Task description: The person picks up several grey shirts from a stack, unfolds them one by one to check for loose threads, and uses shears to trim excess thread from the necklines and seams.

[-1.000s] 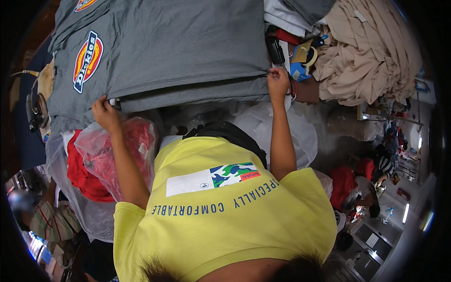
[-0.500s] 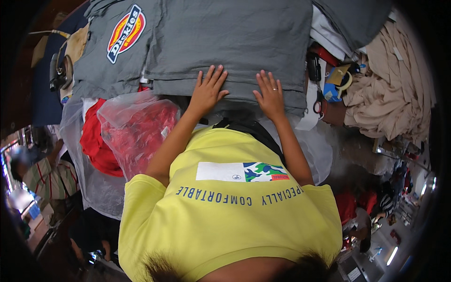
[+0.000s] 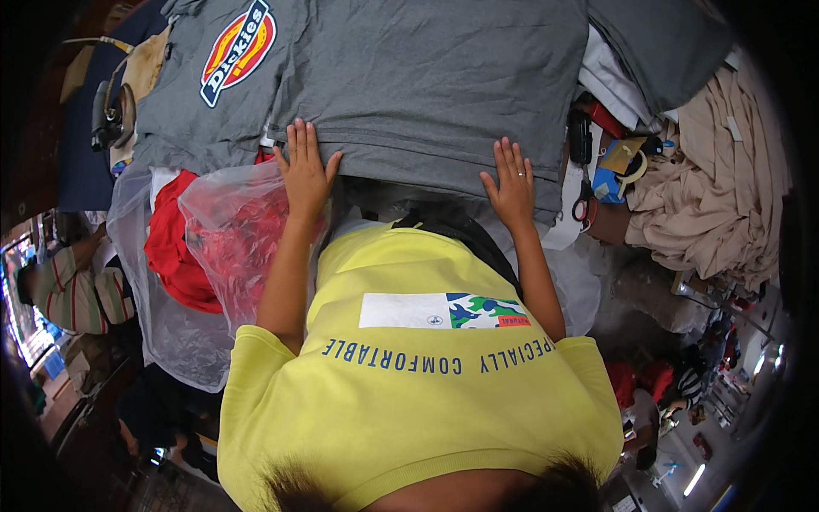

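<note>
A dark grey T-shirt (image 3: 435, 85) lies spread across the work surface in front of me, its hem edge towards me. My left hand (image 3: 305, 171) rests flat near the left corner of that hem, fingers stretched and thumb out. Close to the hem's right end, my right hand (image 3: 514, 189) lies flat with its fingers extended and a ring on one of them. Neither hand grips anything. Beside the shirt on the left is another grey garment piece (image 3: 175, 111), bearing a red, yellow and blue printed emblem (image 3: 238, 53).
Clear plastic bags (image 3: 171, 341) with red cloth (image 3: 175, 264) hang at the left. An iron (image 3: 126, 115) stands far left. To the right are scissors (image 3: 583, 205), a tape roll (image 3: 633, 168), white cloth (image 3: 607, 81) and heaped beige fabric (image 3: 708, 188). A person (image 3: 81, 290) is at the left edge.
My left hand has slid left along the hem to its corner. My right hand has shifted slightly right and a little nearer to me, so the hands are farther apart.
</note>
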{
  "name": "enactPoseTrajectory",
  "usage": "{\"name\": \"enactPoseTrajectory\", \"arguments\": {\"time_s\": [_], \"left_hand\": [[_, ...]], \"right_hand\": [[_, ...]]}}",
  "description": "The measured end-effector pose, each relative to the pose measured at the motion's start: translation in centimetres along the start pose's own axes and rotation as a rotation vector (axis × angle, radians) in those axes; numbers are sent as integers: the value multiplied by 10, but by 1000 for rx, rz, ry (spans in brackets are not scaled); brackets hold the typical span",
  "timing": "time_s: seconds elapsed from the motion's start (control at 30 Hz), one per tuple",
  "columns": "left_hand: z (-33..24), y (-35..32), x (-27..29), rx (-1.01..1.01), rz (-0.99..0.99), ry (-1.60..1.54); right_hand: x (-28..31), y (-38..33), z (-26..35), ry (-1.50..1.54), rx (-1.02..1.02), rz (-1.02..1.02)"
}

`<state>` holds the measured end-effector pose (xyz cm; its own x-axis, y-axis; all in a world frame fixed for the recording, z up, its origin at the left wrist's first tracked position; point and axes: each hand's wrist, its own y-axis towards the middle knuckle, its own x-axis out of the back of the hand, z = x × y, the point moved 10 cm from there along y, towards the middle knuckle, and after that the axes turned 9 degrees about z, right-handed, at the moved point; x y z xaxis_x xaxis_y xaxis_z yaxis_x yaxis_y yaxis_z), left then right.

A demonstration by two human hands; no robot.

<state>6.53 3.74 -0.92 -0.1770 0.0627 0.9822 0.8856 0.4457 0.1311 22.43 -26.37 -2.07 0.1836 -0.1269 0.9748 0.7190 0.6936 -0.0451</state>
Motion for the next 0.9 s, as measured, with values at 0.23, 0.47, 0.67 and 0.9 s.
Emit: {"name": "enactPoseTrajectory", "arguments": {"time_s": [0.23, 0.47, 0.67, 0.9], "left_hand": [[-69, 7, 21, -194, -90, -310], [-11, 0, -19, 258, 51, -826], [-9, -23, -78, 800, 151, -2042], [-5, -29, -92, 884, 152, -2111]], "right_hand": [[25, -28, -32, 24, -87, -198], [82, -98, -122, 50, -420, -621], [57, -155, -285, 586, -727, -627], [50, -134, -271, 1251, -981, -609]]}}
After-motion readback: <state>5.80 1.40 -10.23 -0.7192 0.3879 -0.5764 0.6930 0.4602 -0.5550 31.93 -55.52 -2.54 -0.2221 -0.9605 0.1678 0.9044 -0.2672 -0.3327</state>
